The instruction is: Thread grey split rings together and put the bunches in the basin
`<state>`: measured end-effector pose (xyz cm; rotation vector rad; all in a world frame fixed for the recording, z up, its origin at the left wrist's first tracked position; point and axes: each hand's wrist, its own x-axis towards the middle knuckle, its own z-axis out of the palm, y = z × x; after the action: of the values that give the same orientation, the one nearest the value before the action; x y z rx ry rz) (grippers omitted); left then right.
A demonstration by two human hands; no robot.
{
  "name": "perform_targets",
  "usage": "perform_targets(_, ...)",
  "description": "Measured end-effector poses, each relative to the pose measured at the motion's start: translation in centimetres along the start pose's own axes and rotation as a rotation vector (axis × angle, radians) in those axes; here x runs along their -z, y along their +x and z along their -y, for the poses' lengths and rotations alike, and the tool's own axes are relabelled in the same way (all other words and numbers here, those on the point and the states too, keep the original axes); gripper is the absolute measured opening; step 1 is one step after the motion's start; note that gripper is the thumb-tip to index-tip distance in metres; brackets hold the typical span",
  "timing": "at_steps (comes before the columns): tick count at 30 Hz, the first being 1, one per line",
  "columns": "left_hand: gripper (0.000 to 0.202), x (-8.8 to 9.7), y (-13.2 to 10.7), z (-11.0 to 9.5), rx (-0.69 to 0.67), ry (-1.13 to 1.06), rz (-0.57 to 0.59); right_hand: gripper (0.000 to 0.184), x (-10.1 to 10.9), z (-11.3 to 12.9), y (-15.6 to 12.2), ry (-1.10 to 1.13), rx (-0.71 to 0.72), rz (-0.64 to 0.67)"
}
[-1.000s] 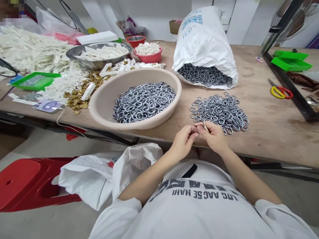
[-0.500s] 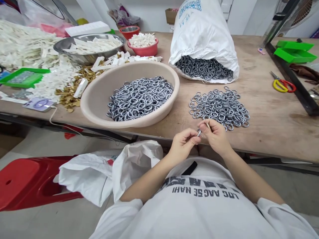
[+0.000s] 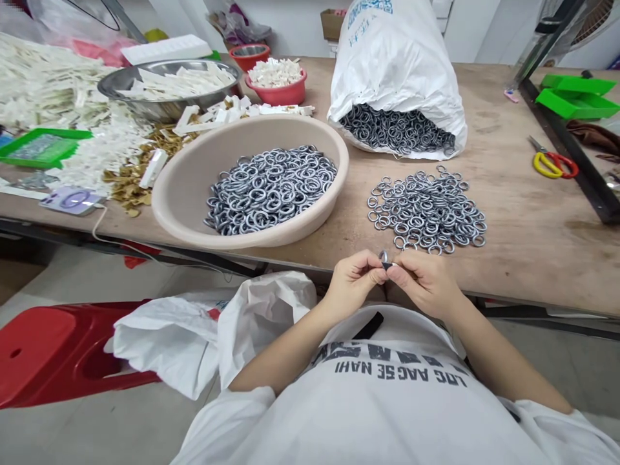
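My left hand [image 3: 353,283] pinches a small metal ring [image 3: 384,257] between thumb and fingertips, just in from the table's front edge. My right hand [image 3: 423,284] meets it there, its fingertips holding a small pale strip [image 3: 393,264] against the ring, partly hidden by the fingers. A loose pile of grey metal rings [image 3: 426,210] lies on the wooden table just beyond my hands. More rings fill a beige plastic basin [image 3: 179,206] to the left, and others spill from the mouth of a white woven sack [image 3: 397,64].
A steel bowl [image 3: 169,84] and a red bowl [image 3: 276,89] hold white pieces, with more heaped at the far left beside brown scraps. Scissors [image 3: 552,165] and green trays [image 3: 576,97] lie right. A white plastic bag [image 3: 261,329] and a red stool [image 3: 58,352] are below the table edge.
My hands have closed together, and the pale strip, earlier held apart above the ring, now sits against it. The view has tilted slightly, shifting the table upward.
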<state>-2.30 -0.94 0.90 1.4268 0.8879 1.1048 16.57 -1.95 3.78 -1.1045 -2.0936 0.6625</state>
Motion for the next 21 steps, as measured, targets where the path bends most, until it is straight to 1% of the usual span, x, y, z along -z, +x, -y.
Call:
perform_targets(4,0.027,0.2,0.0,0.1,0.015,0.007,0.014,0.037,0.0,-0.1,0.0,0.026,0.003,0.03)
perform_targets(6,0.026,0.4,-0.2,0.1,0.01,0.01,0.022,0.036,-0.1,-0.9,0.4,0.008,-0.041,0.002)
perform_targets(7,0.025,0.4,-0.4,0.1,0.002,0.009,0.047,0.037,-0.2,-1.6,0.6,-0.044,-0.097,-0.047)
perform_targets(9,0.022,0.6,-0.9,0.3,-0.005,-0.002,0.127,0.041,-0.3,-3.0,1.2,-0.223,-0.25,-0.157)
perform_targets(10,0.021,0.7,-1.1,0.4,0.006,-0.018,0.157,0.042,-0.4,-3.7,1.4,-0.328,-0.313,-0.186)
perform_targets(11,0.022,0.8,-1.2,0.6,0.028,-0.044,0.159,0.043,-0.5,-4.3,1.6,-0.428,-0.349,-0.18)
perform_targets(12,0.023,0.9,-1.3,0.9,0.055,-0.075,0.127,0.042,-0.7,-4.7,1.8,-0.516,-0.36,-0.141)
perform_targets(14,0.027,1.2,-1.1,1.4,0.103,-0.129,0.007,0.038,-1.0,-5.3,2.0,-0.654,-0.348,-0.054)
perform_targets(15,0.029,1.4,-0.9,1.6,0.114,-0.136,-0.047,0.034,-1.2,-5.4,2.1,-0.702,-0.345,-0.025)
perform_targets(17,0.033,1.7,-0.4,2.0,0.116,-0.097,-0.115,0.022,-1.4,-5.6,2.5,-0.741,-0.358,0.001)
perform_targets(19,0.034,1.8,0.1,2.1,0.086,0.023,-0.147,0.015,-1.3,-5.7,2.9,-0.69,-0.366,-0.016)
perform_targets(21,0.029,1.8,0.4,1.9,-0.02,0.201,-0.165,0.014,-0.8,-5.5,3.1,-0.519,-0.353,-0.07)
